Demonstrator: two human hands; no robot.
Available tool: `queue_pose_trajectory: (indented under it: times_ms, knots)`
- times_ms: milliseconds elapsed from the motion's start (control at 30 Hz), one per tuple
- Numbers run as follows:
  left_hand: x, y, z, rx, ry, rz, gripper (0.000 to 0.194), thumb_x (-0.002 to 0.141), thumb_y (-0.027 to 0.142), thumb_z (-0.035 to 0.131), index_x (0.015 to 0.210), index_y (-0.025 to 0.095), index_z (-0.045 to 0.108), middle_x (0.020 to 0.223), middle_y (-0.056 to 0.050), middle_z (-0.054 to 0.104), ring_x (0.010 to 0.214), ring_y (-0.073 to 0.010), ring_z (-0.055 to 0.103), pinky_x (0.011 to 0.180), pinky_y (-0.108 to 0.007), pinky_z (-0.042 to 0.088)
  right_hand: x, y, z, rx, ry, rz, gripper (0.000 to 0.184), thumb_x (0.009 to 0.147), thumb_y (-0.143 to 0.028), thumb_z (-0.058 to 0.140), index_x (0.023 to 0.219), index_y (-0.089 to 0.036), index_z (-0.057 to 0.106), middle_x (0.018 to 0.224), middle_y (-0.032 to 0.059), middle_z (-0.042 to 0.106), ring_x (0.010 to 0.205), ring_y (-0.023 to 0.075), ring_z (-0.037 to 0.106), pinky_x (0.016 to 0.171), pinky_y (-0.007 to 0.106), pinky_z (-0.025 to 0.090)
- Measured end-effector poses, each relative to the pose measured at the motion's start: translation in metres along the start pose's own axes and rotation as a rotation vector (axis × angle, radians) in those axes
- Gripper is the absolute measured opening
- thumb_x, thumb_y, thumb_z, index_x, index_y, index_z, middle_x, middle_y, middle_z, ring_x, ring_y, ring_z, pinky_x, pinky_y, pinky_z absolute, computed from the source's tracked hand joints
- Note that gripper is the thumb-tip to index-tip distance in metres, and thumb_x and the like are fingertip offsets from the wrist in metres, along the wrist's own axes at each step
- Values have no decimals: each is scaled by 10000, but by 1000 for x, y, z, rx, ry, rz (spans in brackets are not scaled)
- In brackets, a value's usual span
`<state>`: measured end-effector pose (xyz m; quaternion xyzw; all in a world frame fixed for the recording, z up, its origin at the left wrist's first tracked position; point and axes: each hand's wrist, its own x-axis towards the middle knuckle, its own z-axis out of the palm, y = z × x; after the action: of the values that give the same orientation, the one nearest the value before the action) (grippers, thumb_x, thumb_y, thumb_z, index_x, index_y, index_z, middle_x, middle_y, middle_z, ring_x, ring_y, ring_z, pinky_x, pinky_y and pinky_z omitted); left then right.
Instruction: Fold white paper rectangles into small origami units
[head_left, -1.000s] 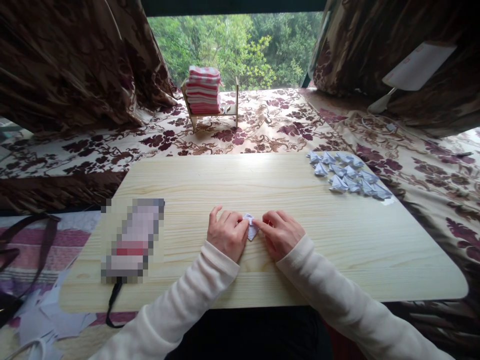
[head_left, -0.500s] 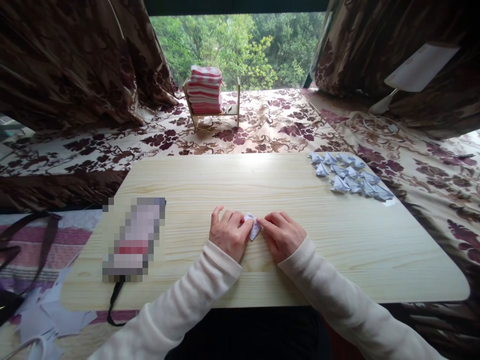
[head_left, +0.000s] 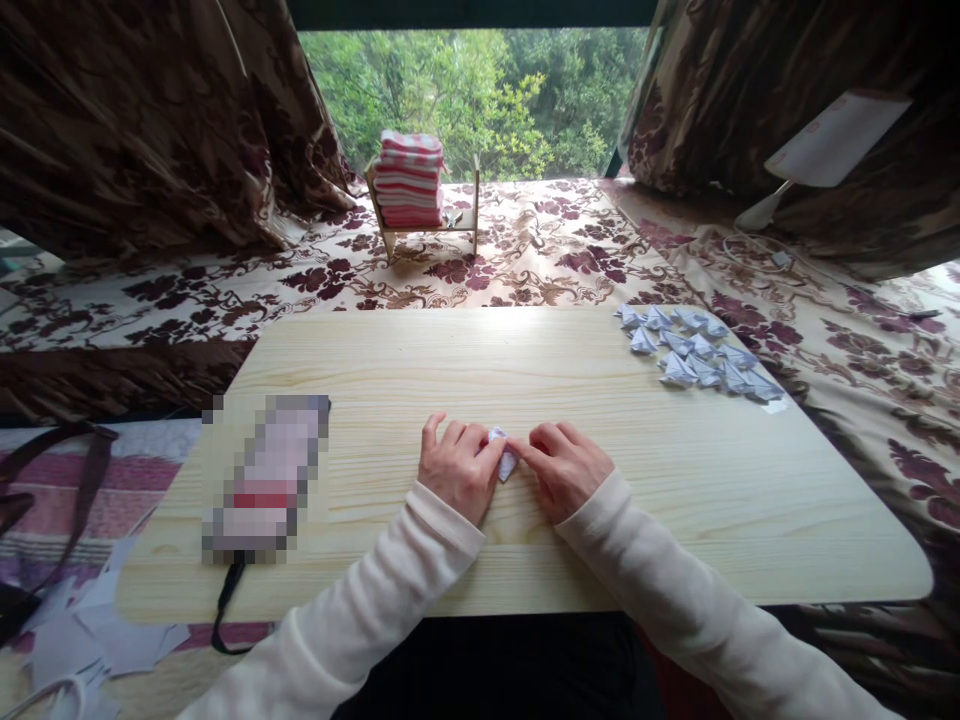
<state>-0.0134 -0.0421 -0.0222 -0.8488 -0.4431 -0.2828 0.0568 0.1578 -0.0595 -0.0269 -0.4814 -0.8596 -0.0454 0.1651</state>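
Observation:
A small folded piece of paper (head_left: 507, 465), white with faint markings, lies on the wooden table between my hands. My left hand (head_left: 459, 465) grips its left edge, thumb on top and the other fingers curled. From the other side my right hand (head_left: 568, 465) presses its index fingertip on the paper, close to the left thumb; its remaining fingers are bent under. My fingers cover part of the paper. At the table's far right corner sit several folded paper pieces (head_left: 703, 372) of a similar white, grouped in rows.
A blurred-out phone-like object (head_left: 274, 470) with a black strap lies on the table (head_left: 420, 350) at left. Loose white sheets (head_left: 105, 630) are below it, off the table. Beyond stand a small rack with folded pink-striped cloths (head_left: 409, 180) and a white lamp (head_left: 836, 140).
My right index finger has slid left across the folded paper toward my left thumb, and the paper looks narrower. My left hand has stayed in place.

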Motion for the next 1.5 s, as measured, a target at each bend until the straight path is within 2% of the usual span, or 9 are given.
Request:
queue_pose_trajectory:
  times_ms: [233,467,633,733,833,1033,1200,1333,1500]
  knots:
    - [0,-1,-2,-2,-36,-3,157,844,246,498,890,217,645,804,-30,653,790,-187,539,925,-448,299,6,-7,-2,-167,59,-46,235,802,-132,491,977,-167,644,747,57,569,724,178,408,603,299,291]
    - [2,4,0,25,-153,-21,224,842,274,479,1007,208,615,878,-44,639,835,-223,507,914,-476,288,6,-7,1,-184,75,-80,223,833,-137,470,973,-133,644,743,58,587,716,179,416,605,310,283]
    - [8,-9,-3,23,-197,-12,281,802,291,511,1055,210,602,864,-62,616,816,-232,495,826,-447,345,9,-7,1,-191,66,-91,196,811,-145,501,947,-138,643,739,53,585,718,178,428,593,309,282]
    - [7,-17,-12,25,-197,-11,342,788,311,528,1102,186,582,932,-83,611,867,-244,501,852,-456,339,10,-7,0,-193,69,-95,177,802,-160,516,918,-156,650,739,46,591,708,176,428,586,305,277]
    - [3,-15,-18,28,-205,40,319,813,298,495,1112,230,581,986,-76,607,927,-244,505,942,-495,273,11,-6,0,-192,69,-98,183,810,-156,507,924,-151,651,738,47,596,703,174,425,589,303,278]
    - [0,-7,-16,45,-204,98,254,838,281,463,1026,217,621,959,-62,633,932,-237,520,979,-529,228,10,-5,1,-182,34,-86,191,816,-159,498,935,-168,648,752,44,596,711,175,424,587,302,273]
    - [-6,-19,-23,-3,-211,104,252,825,258,475,1026,234,625,971,-49,640,942,-232,525,973,-530,234,9,-4,0,-180,12,-72,212,803,-166,510,970,-181,640,772,44,598,723,177,428,583,300,272]
    - [-11,-28,-30,-53,-194,87,222,819,271,475,954,255,650,968,-38,637,951,-227,523,977,-527,229,10,-4,0,-170,6,-69,219,793,-159,512,971,-171,640,788,53,604,735,179,436,588,300,278]
    - [-8,-22,-28,-8,-216,76,301,832,311,466,1087,224,600,1015,-75,622,982,-245,510,990,-535,214,10,-4,0,-147,-15,-81,224,788,-136,499,956,-156,646,782,60,607,722,179,436,595,301,286]
